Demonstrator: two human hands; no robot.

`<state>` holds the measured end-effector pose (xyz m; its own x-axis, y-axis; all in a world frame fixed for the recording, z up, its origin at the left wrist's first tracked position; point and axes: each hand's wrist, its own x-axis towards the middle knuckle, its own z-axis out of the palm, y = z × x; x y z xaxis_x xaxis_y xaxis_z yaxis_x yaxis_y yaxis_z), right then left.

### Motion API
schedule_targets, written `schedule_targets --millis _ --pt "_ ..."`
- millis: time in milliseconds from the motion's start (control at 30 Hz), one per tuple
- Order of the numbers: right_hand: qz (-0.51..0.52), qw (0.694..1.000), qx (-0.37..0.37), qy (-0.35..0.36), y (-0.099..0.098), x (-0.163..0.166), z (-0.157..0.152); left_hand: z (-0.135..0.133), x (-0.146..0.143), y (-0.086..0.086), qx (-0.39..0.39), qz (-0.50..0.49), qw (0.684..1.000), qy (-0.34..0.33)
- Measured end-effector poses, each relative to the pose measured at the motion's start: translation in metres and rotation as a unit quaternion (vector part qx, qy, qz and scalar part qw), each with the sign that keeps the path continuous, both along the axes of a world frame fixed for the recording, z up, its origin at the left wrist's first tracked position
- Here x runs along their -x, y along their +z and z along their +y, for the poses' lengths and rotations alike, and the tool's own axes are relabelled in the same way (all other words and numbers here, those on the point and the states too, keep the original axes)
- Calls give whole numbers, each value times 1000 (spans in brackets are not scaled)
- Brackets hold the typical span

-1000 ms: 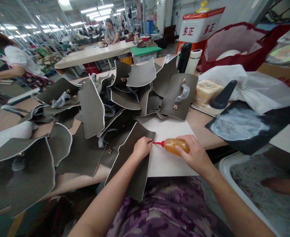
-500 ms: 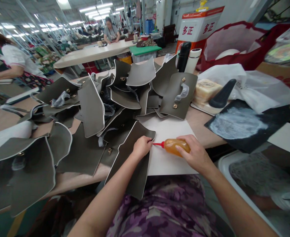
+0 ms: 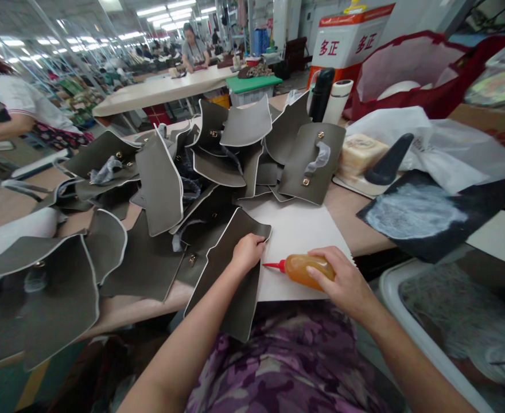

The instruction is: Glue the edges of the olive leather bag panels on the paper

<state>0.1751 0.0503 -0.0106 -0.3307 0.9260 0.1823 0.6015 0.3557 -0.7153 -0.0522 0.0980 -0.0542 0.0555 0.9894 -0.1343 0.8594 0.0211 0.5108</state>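
Note:
My right hand [image 3: 336,277] is wrapped round a squeeze bottle [image 3: 306,269] of amber liquid, probably glue, with a red nozzle. The nozzle tip points left at the white edge of a grey-brown leather panel [image 3: 230,258]; whether it touches cannot be made out. My left hand [image 3: 249,252] grips that panel near its upper right corner, fingers closed at the edge. The panel overhangs the table's front edge toward my lap. Under the bottle lies a white sheet [image 3: 295,229]. Left of the panel are more leather pieces [image 3: 140,264] with small gold fittings.
Piled leather panels [image 3: 239,123] with wrapped handles fill the table's middle. At right stand a black flask [image 3: 321,94], a white bottle [image 3: 338,102] and a sponge-like block [image 3: 361,154] beside a dark-handled tool [image 3: 390,160]. A white bin [image 3: 390,281] sits below. Two people work nearby.
The bottle's nozzle has moved down along the panel's edge, from beside my left fingertips to below them. My left hand keeps its hold on the panel.

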Motion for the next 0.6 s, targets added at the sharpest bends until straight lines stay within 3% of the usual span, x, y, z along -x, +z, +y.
schedule_targets --millis 600 --pt "3 996 76 45 10 2 -46 -1 -3 6 14 -5 1000 2"
